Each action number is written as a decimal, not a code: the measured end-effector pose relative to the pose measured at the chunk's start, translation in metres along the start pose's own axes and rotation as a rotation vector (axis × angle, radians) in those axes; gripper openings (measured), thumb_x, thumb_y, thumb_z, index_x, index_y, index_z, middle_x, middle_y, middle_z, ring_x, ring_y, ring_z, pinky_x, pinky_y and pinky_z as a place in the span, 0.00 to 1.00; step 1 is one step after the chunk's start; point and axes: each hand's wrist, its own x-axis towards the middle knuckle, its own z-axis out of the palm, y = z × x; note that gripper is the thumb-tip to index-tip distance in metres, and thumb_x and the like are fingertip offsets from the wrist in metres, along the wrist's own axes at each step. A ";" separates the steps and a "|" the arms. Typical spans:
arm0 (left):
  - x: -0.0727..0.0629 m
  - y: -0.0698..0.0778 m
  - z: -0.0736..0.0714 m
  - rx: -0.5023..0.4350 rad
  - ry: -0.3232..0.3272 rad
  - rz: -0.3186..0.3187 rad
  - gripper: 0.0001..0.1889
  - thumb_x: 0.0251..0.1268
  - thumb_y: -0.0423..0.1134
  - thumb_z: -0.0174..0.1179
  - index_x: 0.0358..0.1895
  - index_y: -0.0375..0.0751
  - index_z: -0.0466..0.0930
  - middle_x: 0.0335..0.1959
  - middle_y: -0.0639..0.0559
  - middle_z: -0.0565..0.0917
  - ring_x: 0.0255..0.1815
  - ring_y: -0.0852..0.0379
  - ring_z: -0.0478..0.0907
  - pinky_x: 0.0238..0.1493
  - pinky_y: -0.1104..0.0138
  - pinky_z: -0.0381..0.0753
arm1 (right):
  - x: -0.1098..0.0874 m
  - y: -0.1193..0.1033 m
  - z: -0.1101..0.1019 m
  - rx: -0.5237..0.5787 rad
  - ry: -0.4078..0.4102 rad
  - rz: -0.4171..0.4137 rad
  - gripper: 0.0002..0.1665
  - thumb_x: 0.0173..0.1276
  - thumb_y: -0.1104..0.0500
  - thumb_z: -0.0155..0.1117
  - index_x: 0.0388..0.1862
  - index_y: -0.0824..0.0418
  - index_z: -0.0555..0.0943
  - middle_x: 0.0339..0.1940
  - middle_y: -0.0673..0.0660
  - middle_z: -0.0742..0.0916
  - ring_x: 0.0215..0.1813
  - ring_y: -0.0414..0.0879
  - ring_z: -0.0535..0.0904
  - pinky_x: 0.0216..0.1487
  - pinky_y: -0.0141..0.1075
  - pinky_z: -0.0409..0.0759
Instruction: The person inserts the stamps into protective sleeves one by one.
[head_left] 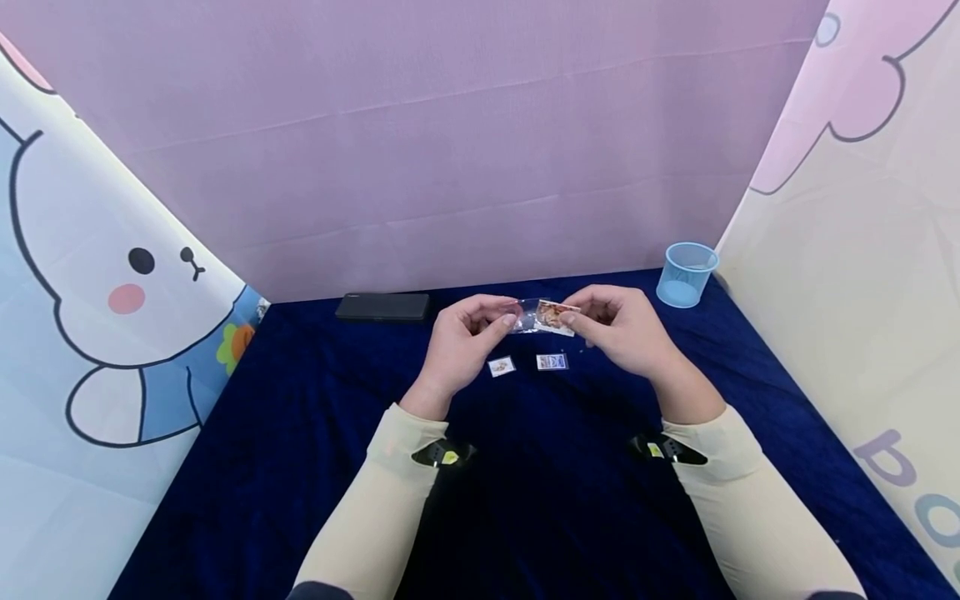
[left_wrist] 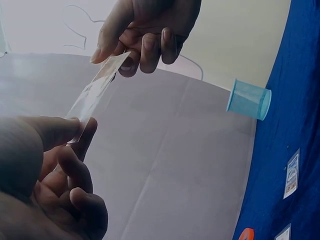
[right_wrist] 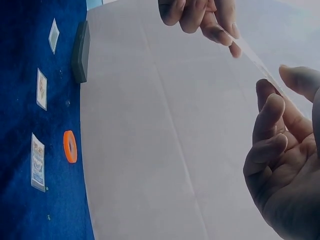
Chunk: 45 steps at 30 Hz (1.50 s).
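Between my hands a clear plastic sleeve (head_left: 527, 317) and a small picture card (head_left: 553, 315) are held up above the cloth. My left hand (head_left: 463, 343) pinches the sleeve's left end between thumb and fingers. With thumb and forefinger, my right hand (head_left: 628, 332) pinches the card at the right end. Whether the card sits inside the sleeve or overlaps it, I cannot tell. Below lie a pale card (head_left: 501, 366) and a blue-printed card (head_left: 552, 362). In the right wrist view a third flat card (right_wrist: 54, 36) lies farther off.
A black box (head_left: 382, 307) lies at the back left of the dark blue cloth (head_left: 300, 450). A light-blue cup (head_left: 686, 279) stands at the back right. An orange ring (right_wrist: 66, 145) shows near the cards in the wrist views. Printed fabric walls enclose the back and sides.
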 end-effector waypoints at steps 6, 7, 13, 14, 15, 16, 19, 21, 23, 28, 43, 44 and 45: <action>0.000 -0.001 -0.003 0.022 0.003 -0.004 0.06 0.74 0.39 0.68 0.49 0.46 0.91 0.42 0.51 0.92 0.22 0.54 0.72 0.27 0.68 0.71 | 0.000 0.003 -0.001 0.021 -0.002 0.016 0.06 0.73 0.62 0.72 0.47 0.59 0.88 0.25 0.55 0.85 0.23 0.55 0.80 0.19 0.36 0.73; 0.000 -0.001 -0.003 0.023 0.001 -0.001 0.06 0.75 0.40 0.67 0.49 0.47 0.91 0.42 0.52 0.92 0.22 0.54 0.72 0.27 0.68 0.71 | 0.000 0.003 -0.002 0.025 -0.003 0.018 0.06 0.73 0.62 0.72 0.47 0.59 0.88 0.25 0.56 0.85 0.24 0.56 0.80 0.19 0.36 0.73; 0.000 -0.002 -0.004 0.014 -0.001 0.009 0.07 0.75 0.39 0.67 0.50 0.46 0.90 0.42 0.53 0.92 0.23 0.54 0.72 0.27 0.68 0.70 | 0.000 0.003 -0.003 0.039 0.006 0.017 0.04 0.73 0.65 0.70 0.45 0.62 0.87 0.27 0.57 0.86 0.24 0.56 0.80 0.22 0.35 0.77; 0.000 -0.002 -0.004 0.011 0.001 0.007 0.07 0.75 0.39 0.67 0.50 0.46 0.90 0.42 0.52 0.92 0.24 0.54 0.73 0.27 0.68 0.70 | 0.000 0.003 -0.004 0.041 0.008 0.016 0.04 0.73 0.65 0.70 0.44 0.63 0.86 0.28 0.57 0.86 0.24 0.55 0.80 0.22 0.36 0.77; 0.000 -0.001 -0.004 0.010 0.003 0.004 0.07 0.75 0.39 0.67 0.50 0.45 0.90 0.42 0.52 0.92 0.24 0.55 0.73 0.28 0.68 0.70 | 0.000 0.003 -0.004 0.042 0.011 0.018 0.03 0.73 0.65 0.70 0.44 0.63 0.86 0.27 0.57 0.86 0.24 0.54 0.80 0.22 0.36 0.77; 0.000 -0.001 -0.004 0.009 0.005 0.000 0.07 0.75 0.39 0.67 0.50 0.45 0.90 0.42 0.52 0.92 0.24 0.55 0.73 0.28 0.68 0.71 | 0.000 0.003 -0.004 0.041 0.016 0.021 0.03 0.73 0.65 0.69 0.43 0.63 0.86 0.27 0.56 0.86 0.23 0.53 0.80 0.22 0.36 0.77; 0.000 -0.001 -0.004 0.012 0.013 -0.010 0.08 0.75 0.39 0.67 0.50 0.44 0.91 0.41 0.50 0.91 0.25 0.56 0.73 0.29 0.68 0.71 | 0.000 0.004 -0.004 0.037 0.026 0.025 0.02 0.74 0.63 0.69 0.42 0.62 0.86 0.26 0.55 0.86 0.23 0.50 0.80 0.21 0.36 0.75; 0.000 -0.001 -0.004 0.014 0.019 -0.016 0.08 0.75 0.41 0.67 0.49 0.43 0.91 0.40 0.50 0.91 0.25 0.55 0.74 0.29 0.68 0.72 | 0.000 0.005 -0.004 0.035 0.036 0.030 0.02 0.75 0.63 0.69 0.41 0.61 0.87 0.25 0.55 0.85 0.23 0.50 0.80 0.20 0.36 0.74; 0.000 0.000 -0.004 0.020 0.026 -0.023 0.09 0.76 0.42 0.66 0.47 0.42 0.92 0.39 0.49 0.91 0.24 0.55 0.74 0.28 0.69 0.73 | 0.000 0.004 -0.004 0.036 0.045 0.033 0.02 0.75 0.63 0.69 0.41 0.61 0.87 0.25 0.54 0.86 0.23 0.50 0.80 0.20 0.36 0.73; 0.002 0.000 -0.004 0.008 0.037 -0.038 0.10 0.78 0.42 0.64 0.45 0.41 0.92 0.37 0.51 0.91 0.22 0.58 0.74 0.26 0.69 0.74 | 0.000 0.003 -0.004 0.015 0.061 0.044 0.02 0.74 0.65 0.69 0.42 0.62 0.87 0.26 0.53 0.85 0.23 0.50 0.80 0.20 0.35 0.72; 0.001 -0.003 -0.005 0.011 0.026 -0.009 0.07 0.72 0.40 0.70 0.48 0.45 0.92 0.38 0.46 0.90 0.26 0.55 0.75 0.30 0.69 0.74 | -0.001 -0.024 -0.002 -0.005 0.066 0.042 0.04 0.72 0.70 0.68 0.42 0.69 0.88 0.23 0.58 0.83 0.23 0.50 0.78 0.22 0.34 0.74; 0.001 -0.003 -0.005 0.021 0.030 -0.016 0.07 0.72 0.41 0.70 0.48 0.46 0.92 0.37 0.47 0.90 0.24 0.56 0.72 0.28 0.68 0.72 | -0.001 -0.019 -0.002 -0.005 0.065 0.042 0.04 0.72 0.69 0.68 0.42 0.68 0.88 0.23 0.58 0.84 0.23 0.49 0.78 0.22 0.34 0.74; 0.001 -0.002 -0.005 0.023 0.033 -0.023 0.07 0.71 0.41 0.71 0.47 0.45 0.92 0.37 0.49 0.90 0.24 0.56 0.73 0.28 0.68 0.72 | -0.001 -0.014 -0.002 -0.005 0.066 0.041 0.04 0.73 0.69 0.69 0.43 0.67 0.89 0.24 0.59 0.84 0.23 0.48 0.78 0.22 0.34 0.74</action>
